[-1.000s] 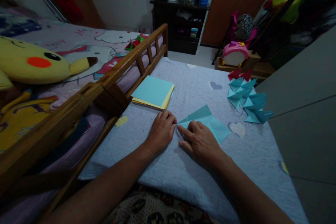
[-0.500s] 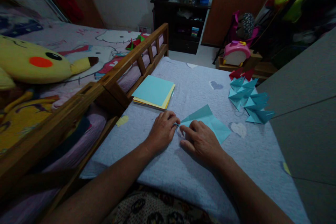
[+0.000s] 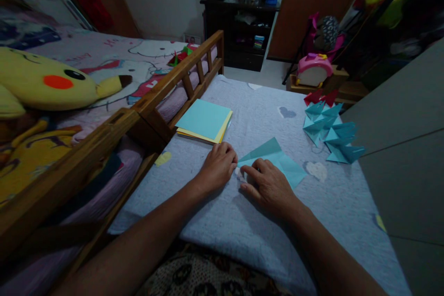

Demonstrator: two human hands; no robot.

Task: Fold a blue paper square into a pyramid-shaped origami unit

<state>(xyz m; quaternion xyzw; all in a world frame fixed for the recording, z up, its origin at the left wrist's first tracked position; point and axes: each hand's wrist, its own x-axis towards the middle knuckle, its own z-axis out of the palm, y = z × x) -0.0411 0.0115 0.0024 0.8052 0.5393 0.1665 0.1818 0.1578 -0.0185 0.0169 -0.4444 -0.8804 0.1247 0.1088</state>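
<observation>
— Status of the work on the mattress?

— One blue sheet (image 3: 274,159) is in hand, partly folded. It lies flat on the grey quilt (image 3: 243,226), just in front of the person, its near-left corner drawn to a sharp point. I judge this an early fold: the piece reads as a flat kite shape, nothing raised from the cloth yet.

— The hands?

— The left hand (image 3: 218,169) rests curled at that pointed corner, fingertips closed against the paper's tip. The right hand (image 3: 268,185) lies flat over the lower edge, fingers pressing the sheet down; it grasps nothing, it only holds the paper against the quilt.

— Finished pieces?

— A cluster of folded blue units (image 3: 329,134) sits well apart at the right edge, with two red units (image 3: 319,97) just behind it. So a good number are done.

— Stock remaining?

— A stack of square papers (image 3: 204,121), blue on top and yellow beneath, lies near the wooden bed rail (image 3: 173,85). Its count cannot be told.

— Condition of the sheet?

— Clean, creases crisp, one flap slightly darker where layers overlap. No tears visible in this dim light.
</observation>
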